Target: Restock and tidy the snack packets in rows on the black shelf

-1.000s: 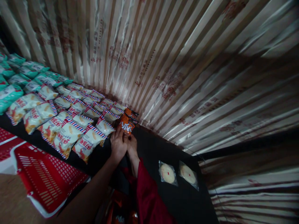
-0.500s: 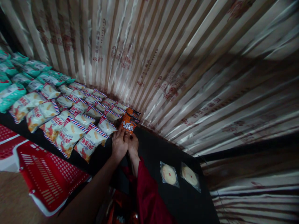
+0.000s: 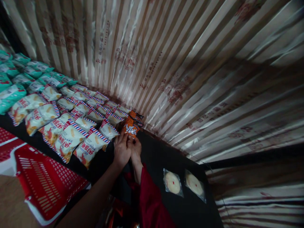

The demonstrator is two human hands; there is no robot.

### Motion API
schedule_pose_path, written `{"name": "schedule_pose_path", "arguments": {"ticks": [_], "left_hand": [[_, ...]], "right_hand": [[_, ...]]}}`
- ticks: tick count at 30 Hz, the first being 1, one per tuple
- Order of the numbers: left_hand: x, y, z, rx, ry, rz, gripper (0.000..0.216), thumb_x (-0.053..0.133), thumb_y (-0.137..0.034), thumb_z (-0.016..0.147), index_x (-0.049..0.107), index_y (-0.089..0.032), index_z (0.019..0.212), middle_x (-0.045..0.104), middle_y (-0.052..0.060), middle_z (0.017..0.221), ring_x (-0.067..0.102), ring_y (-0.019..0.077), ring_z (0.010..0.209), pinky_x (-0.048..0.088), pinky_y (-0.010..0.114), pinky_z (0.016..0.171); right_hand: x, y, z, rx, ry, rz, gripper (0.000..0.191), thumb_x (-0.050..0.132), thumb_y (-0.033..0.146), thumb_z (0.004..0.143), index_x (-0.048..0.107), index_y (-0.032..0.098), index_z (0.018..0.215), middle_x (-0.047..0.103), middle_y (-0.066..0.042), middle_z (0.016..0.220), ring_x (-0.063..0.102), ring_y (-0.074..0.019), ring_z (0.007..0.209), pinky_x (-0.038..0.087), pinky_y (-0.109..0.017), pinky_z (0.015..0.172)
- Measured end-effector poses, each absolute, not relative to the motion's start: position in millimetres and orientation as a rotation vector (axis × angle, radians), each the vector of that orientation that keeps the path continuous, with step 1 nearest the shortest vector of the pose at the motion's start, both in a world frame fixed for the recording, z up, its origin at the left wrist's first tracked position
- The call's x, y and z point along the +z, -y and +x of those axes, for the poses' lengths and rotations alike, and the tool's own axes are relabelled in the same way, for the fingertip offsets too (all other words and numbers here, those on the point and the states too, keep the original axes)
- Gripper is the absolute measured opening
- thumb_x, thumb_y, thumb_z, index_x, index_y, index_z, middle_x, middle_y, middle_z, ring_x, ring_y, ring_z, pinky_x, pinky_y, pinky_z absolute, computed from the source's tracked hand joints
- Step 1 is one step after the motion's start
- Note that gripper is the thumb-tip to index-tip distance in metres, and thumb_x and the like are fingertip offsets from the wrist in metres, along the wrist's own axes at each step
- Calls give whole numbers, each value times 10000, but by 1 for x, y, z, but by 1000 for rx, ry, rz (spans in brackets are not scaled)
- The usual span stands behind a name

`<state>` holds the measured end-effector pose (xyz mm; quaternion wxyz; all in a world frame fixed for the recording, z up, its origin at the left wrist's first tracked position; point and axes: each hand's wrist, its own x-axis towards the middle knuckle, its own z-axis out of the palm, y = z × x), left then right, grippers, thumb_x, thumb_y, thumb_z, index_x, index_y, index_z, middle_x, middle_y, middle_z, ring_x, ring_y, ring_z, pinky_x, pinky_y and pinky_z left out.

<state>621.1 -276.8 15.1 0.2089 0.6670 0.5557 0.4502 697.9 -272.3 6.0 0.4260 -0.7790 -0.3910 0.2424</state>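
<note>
My left hand (image 3: 122, 150), on a bare forearm, and my right hand (image 3: 136, 149), below a dark red sleeve, are side by side and touching. Both have their fingers closed on the near end of an orange snack bag (image 3: 130, 129) with white lettering. That bag lies at the right end of the rows, overlapping another orange bag (image 3: 133, 113) behind it. Just left of my left hand are white snack bags (image 3: 89, 146) with striped red and blue edges, set out in rows. My fingertips are partly hidden against the orange packaging.
Turquoise bags (image 3: 22, 79) stand at the far left of the black table (image 3: 156, 164). Two round, pale items in clear wrappers, one nearer (image 3: 173, 182), lie to the right. A red basket (image 3: 45, 180) is below the table's edge. A pleated curtain (image 3: 152, 63) hangs behind.
The view has shifted slightly. Both hands stay at the orange snack bag, which has moved only a little, and the rows of white bags look the same.
</note>
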Motion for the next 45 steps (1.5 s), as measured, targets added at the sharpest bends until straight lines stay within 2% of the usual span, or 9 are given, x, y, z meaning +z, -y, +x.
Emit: {"name": "schedule_pose_path", "arguments": {"ticks": [7, 14, 19, 28, 33, 38, 45], "left_hand": [[13, 274, 620, 1287, -1565, 1834, 398, 426, -157, 825, 604, -152, 1181, 527, 93, 1363, 491, 279, 1208, 375, 468, 1058], [7, 274, 624, 1182, -1635, 1829, 393, 437, -184, 836, 605, -118, 1186, 521, 127, 1363, 468, 306, 1237, 381, 484, 1045], [8, 274, 625, 1160, -1662, 1817, 400, 450, -188, 835, 601, -110, 1198, 546, 135, 1336, 481, 307, 1226, 385, 478, 1039], [8, 272, 623, 1164, -1657, 1803, 380, 428, -202, 851, 629, -145, 1168, 549, 99, 1341, 497, 292, 1206, 400, 451, 1025], [8, 273, 623, 1178, -1672, 1799, 374, 424, -212, 862, 634, -142, 1163, 563, 107, 1324, 497, 286, 1207, 394, 446, 1029], [8, 272, 622, 1164, -1647, 1815, 380, 418, -189, 861, 630, -167, 1176, 587, 91, 1298, 515, 273, 1185, 387, 442, 1035], [7, 273, 621, 1211, -1639, 1812, 381, 425, -189, 852, 630, -179, 1172, 578, 85, 1310, 503, 279, 1197, 394, 451, 1025]], "right_hand": [[5, 270, 699, 611, 1010, -1901, 402, 497, 513, 821, 656, 197, 1011, 728, -54, 879, 668, -196, 764, 489, -276, 694], [12, 270, 698, 576, 1054, -2130, 317, 482, 457, 854, 641, 193, 928, 715, -65, 823, 664, -199, 742, 467, -270, 652], [15, 270, 697, 515, 1100, -2171, 316, 473, 479, 874, 617, 198, 894, 703, -59, 804, 652, -195, 728, 461, -269, 652], [18, 273, 693, 498, 1135, -2216, 377, 417, 477, 905, 609, 178, 1032, 707, -101, 904, 667, -227, 810, 470, -294, 690], [12, 274, 697, 594, 1076, -2114, 396, 436, 510, 880, 606, 192, 1045, 703, -70, 911, 660, -207, 816, 476, -289, 723], [3, 278, 706, 669, 1049, -1865, 399, 544, 491, 807, 606, 221, 1094, 707, -18, 912, 656, -167, 811, 487, -248, 723], [0, 275, 699, 616, 991, -1902, 385, 541, 443, 804, 605, 204, 1099, 709, -39, 930, 658, -178, 806, 489, -262, 719]]}}
